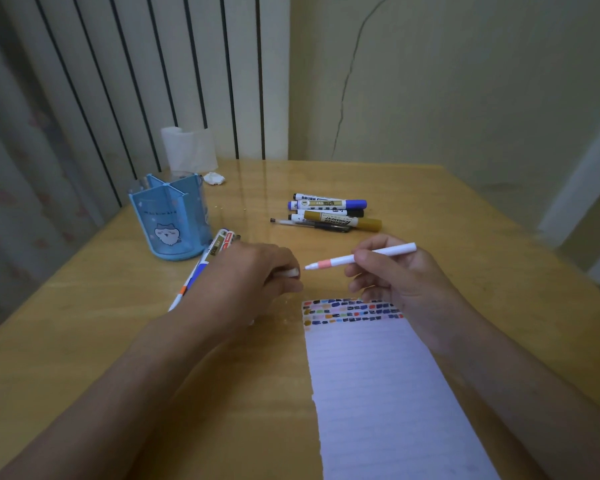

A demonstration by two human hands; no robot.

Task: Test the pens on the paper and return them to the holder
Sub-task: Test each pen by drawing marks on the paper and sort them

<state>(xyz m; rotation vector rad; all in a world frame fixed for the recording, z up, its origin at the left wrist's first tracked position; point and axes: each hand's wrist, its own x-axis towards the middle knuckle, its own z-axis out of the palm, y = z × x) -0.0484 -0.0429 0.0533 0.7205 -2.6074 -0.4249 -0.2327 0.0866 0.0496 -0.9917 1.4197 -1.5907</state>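
My right hand (pixel 392 275) pinches a thin white pen with a pink band (pixel 340 260), its uncapped tip pointing left, above the top of the lined paper (pixel 378 386). My left hand (pixel 257 271) holds a small white cap (pixel 291 272) between its curled fingers, just left of the pen tip. The paper carries rows of coloured test marks (pixel 347 311) at its top. The blue pen holder (pixel 172 216) stands at the left with no pens showing in it. Several pens (pixel 210 258) lie beside the holder, partly hidden under my left hand. Several markers (pixel 329 211) lie in a group farther back.
The wooden table (pixel 118 323) bears a white paper roll (pixel 189 148) and a crumpled tissue (pixel 214 178) at the back left. A wall closes the far side, a curtain hangs at the left, and the table's right edge drops away.
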